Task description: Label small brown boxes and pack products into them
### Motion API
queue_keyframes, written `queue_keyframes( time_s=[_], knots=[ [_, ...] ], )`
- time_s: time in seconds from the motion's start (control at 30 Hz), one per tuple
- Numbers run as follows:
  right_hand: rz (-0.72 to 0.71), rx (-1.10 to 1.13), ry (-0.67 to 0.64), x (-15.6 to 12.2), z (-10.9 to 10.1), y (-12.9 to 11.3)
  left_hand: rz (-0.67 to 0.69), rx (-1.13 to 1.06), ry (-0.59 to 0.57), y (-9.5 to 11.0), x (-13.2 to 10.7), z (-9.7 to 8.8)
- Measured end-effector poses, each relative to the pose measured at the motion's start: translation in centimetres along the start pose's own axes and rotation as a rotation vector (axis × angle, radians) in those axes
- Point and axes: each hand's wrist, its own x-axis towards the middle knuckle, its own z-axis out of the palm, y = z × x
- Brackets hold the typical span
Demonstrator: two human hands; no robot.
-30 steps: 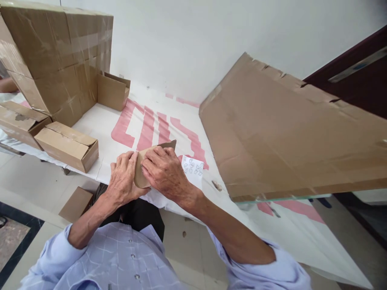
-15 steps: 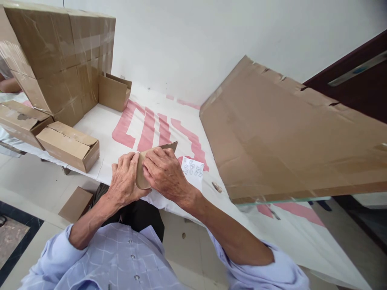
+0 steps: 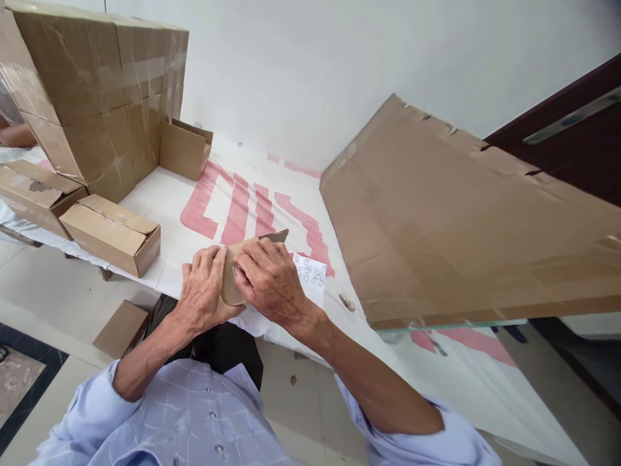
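Just above the near edge of the table, a small brown cardboard box (image 3: 233,285) is between my hands, with a flap sticking out at its far right end. My left hand (image 3: 204,285) grips its left side, fingers over the far edge and thumb at the near end. My right hand (image 3: 269,278) lies over its right part, fingers curled and pressed against the cardboard; whatever is under those fingertips is hidden. Right beside my right hand, a white sheet with small printed drawings (image 3: 313,272) lies on the table.
Taped cartons (image 3: 92,97) are stacked at the left, near an open box (image 3: 184,149) and a closed box (image 3: 111,233). A large cardboard sheet (image 3: 456,233) leans at the right. Another box (image 3: 121,329) lies on the floor. Someone's arm (image 3: 17,136) shows at the far left.
My right hand's fingers have shifted slightly right across the box and curled in more. My left hand keeps its grip.
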Motion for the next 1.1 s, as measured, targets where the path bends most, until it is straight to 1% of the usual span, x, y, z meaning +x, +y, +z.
queue_keyframes(
  time_s=[0.33, 0.57, 0.8, 1.0, 1.1],
  knots=[
    [-0.01, -0.038, 0.025, -0.35, 0.2, -0.06, -0.002, 0.008, -0.009, 0.4, -0.03, -0.18],
    [-0.006, 0.002, 0.018, -0.23, 0.15, -0.02, -0.015, 0.019, -0.021, 0.56, -0.14, -0.18],
    [0.012, -0.034, -0.028, -0.24, 0.18, -0.08, -0.01, 0.024, -0.007, 0.61, -0.26, -0.04],
    [-0.012, 0.016, 0.027, -0.14, 0.21, -0.13, -0.013, 0.024, -0.004, 0.53, -0.39, -0.06],
    [-0.002, 0.048, 0.033, -0.29, 0.16, -0.13, -0.011, 0.025, 0.0, 0.52, -0.41, -0.02]
  ],
)
